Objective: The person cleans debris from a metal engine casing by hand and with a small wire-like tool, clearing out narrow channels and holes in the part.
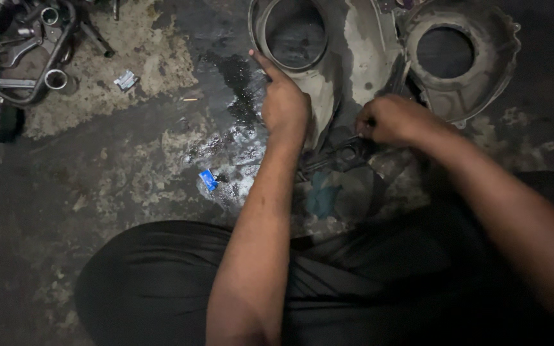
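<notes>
Far left: pile of tools and sockets [20,51] on oily floor [129,166], small blue scrap [208,179] nearer knee. Left hand [285,106] mostly curled, index finger out, tip touching rim of grey metal housing [328,83]. Housing looks like heavy, stiff casting, greasy, probably slippery; best grabbed by ring edges. Right hand [386,120] closed around something dark by housing's lower edge; can't tell what.
</notes>
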